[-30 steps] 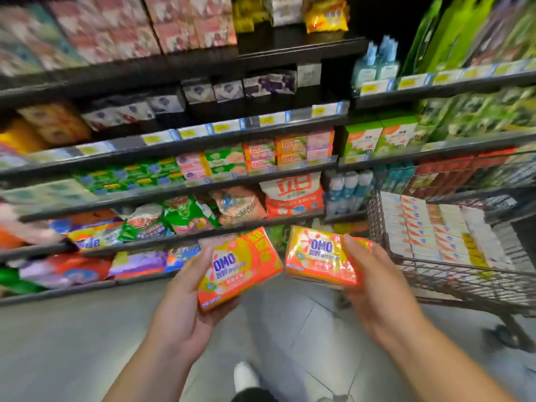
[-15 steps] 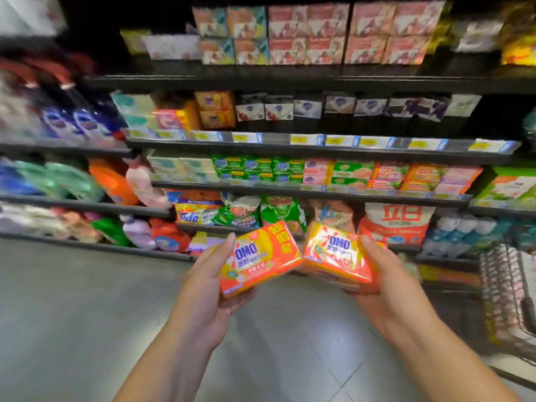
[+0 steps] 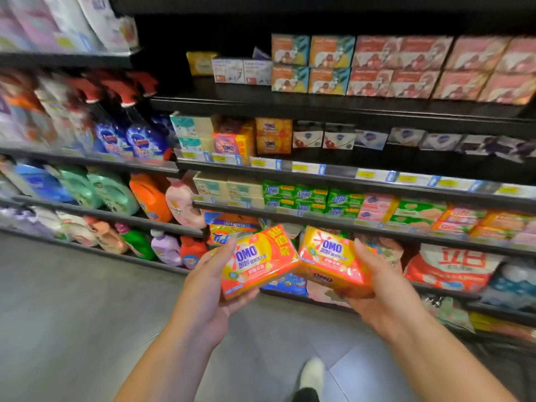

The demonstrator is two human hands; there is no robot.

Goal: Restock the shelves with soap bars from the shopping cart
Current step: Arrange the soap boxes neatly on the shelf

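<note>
My left hand (image 3: 208,288) grips an orange-and-yellow OMO soap pack (image 3: 258,261) from below and the side. My right hand (image 3: 380,288) grips a second OMO soap pack (image 3: 330,261), and the two packs almost touch in front of the lower shelves. More OMO soap packs (image 3: 232,145) stand on the shelf (image 3: 261,165) above, left of centre, beside small boxed soaps (image 3: 338,139). The shopping cart is out of view.
Black shelving runs across the view with green soap packs (image 3: 298,198), pink boxes (image 3: 406,68), detergent jugs (image 3: 149,195) and spray bottles (image 3: 139,134) at the left. Grey tiled floor (image 3: 72,314) lies below; my white shoe (image 3: 311,372) shows at the bottom.
The view has swung left along the aisle and closer to the shelves; the shopping cart has left the frame. Both hands keep their OMO packs, held a bit closer together.
</note>
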